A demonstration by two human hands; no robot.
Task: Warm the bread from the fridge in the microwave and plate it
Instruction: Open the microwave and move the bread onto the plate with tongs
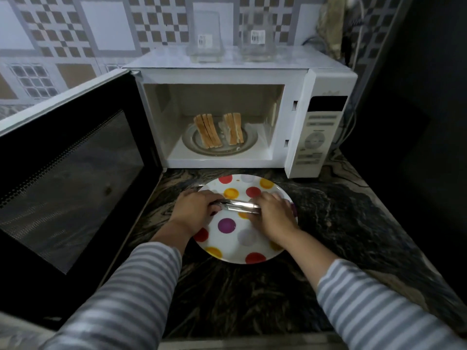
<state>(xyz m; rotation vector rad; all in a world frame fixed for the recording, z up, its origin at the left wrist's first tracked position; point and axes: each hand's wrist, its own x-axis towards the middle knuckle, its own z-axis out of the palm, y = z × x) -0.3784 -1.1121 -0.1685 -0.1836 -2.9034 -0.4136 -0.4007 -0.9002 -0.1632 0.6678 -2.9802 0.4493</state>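
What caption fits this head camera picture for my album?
Both hands hold tongs over a plate; bread waits in the open microwave.

door (75, 173): swung wide left — cavity mouth unblocked
cavity (214, 97): room left above bread (218, 131)
counter (341, 223): right side bare

- Bread (219, 132): two stacks of toasted-looking slices stand on edge, side by side, on the glass turntable (249, 145) inside the microwave.
- Microwave (298, 102): white, at the far side of the bench, its dark-windowed door (75, 173) swung wide open to the left.
- Plate (235, 238): white with red, yellow and purple dots, flat on the bench just near of the microwave.
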